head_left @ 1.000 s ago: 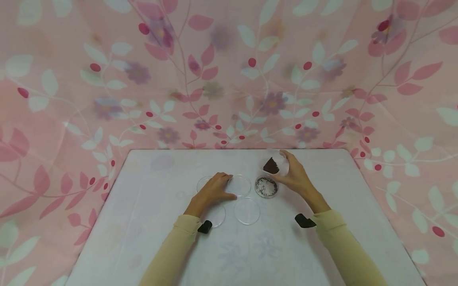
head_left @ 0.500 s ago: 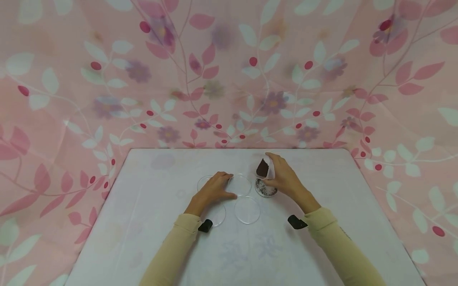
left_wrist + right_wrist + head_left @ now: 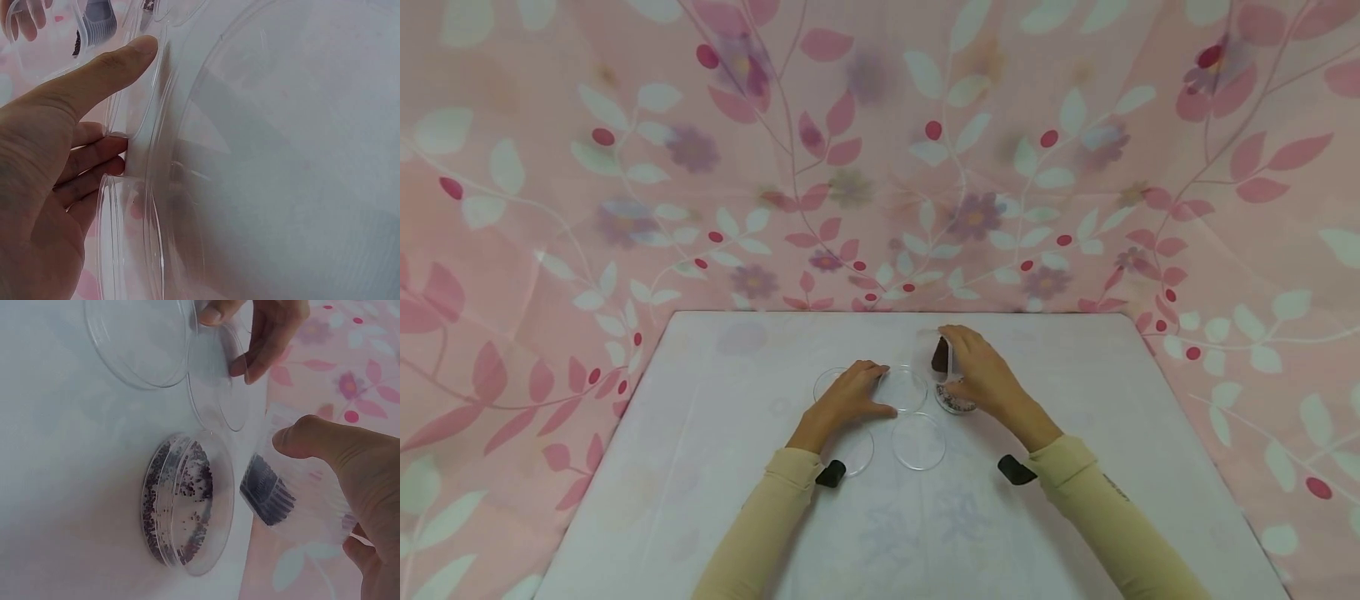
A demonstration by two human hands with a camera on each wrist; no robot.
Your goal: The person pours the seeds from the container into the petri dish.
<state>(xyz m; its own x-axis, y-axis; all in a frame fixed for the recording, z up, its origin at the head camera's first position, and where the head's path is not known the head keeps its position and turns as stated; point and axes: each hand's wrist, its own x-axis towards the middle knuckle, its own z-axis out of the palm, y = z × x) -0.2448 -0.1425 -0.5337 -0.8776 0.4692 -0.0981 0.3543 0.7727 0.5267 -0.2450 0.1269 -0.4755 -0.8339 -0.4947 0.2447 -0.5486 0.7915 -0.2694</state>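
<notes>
My right hand [image 3: 988,375] grips a clear ribbed plastic cup [image 3: 319,500] holding dark granules. The cup tips leftward, its mouth toward the dishes. Close beside it sits a clear petri dish [image 3: 187,512] with dark granules scattered over its bottom; in the head view, the right hand partly covers this dish. My left hand [image 3: 848,398] lies low among the other dishes with its thumb stretched out. Its thumb and fingertips rest at the left rim of a clear petri dish [image 3: 904,390] in the back row.
Another clear dish [image 3: 919,442] stands in front of the back row. Two more, a back-left dish [image 3: 823,383] and a front-left dish [image 3: 865,454], are partly hidden by the left hand. A white cloth covers the table [image 3: 1030,533], with a floral curtain [image 3: 880,167] behind.
My right hand has moved left with the cup, tilting it further and covering more of the granule-filled dish. The left hand has stayed in place.
</notes>
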